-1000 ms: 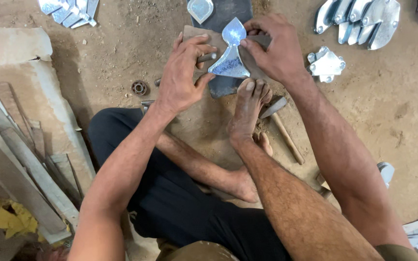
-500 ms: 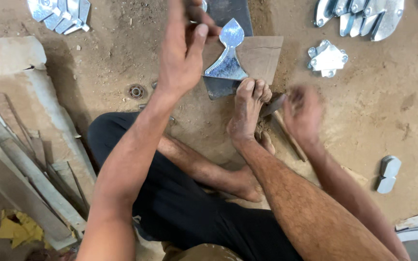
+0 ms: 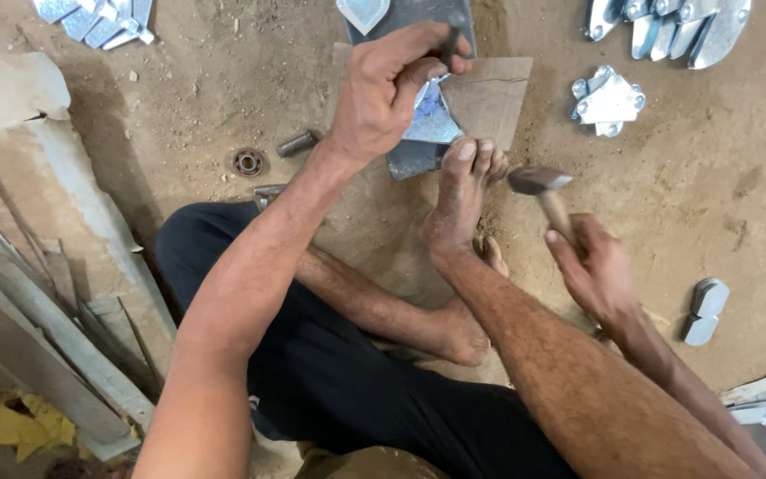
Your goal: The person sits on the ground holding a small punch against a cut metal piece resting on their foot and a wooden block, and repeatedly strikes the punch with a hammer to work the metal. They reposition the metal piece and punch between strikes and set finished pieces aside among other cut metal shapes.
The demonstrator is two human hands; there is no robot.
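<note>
Metal piece: thin, shiny, pointed sheet (image 3: 433,117) lying on a flat board (image 3: 489,98), toes of a foot (image 3: 463,191) at its lower edge.
Left hand: (image 3: 389,89) fist closed around a dark punch (image 3: 448,46), over the sheet.
Right hand: (image 3: 597,270) curled round a hammer (image 3: 544,197), right of the sheet, open floor beyond.
Floor: sandy dirt (image 3: 720,195), more cut metal shapes (image 3: 609,99) right of the board.

No packages, labels, signs or screens are visible anywhere in this view; only bare metal pieces, wood and stone lie on the sandy floor.
</note>
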